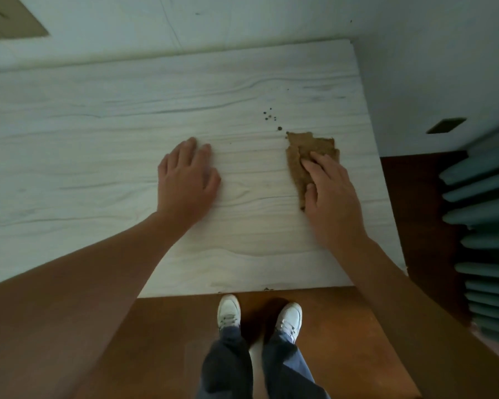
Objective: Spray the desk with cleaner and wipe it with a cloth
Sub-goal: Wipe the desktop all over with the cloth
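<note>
Right hand (pixel 333 197) flat, fingers straight, pressing crumpled brown cloth (pixel 300 162) onto pale wood-grain counter (pixel 98 139), right of centre; left hand (pixel 186 180) open, resting flat mid-frame.

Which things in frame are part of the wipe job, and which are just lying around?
In the job: desk; brown cloth; right hand, pressing on the cloth; left hand, flat on the desk; dark spots just beyond the cloth. No sprayer in view.

Just around: white shoes; brown floor; teal ribbed object at right.
</note>
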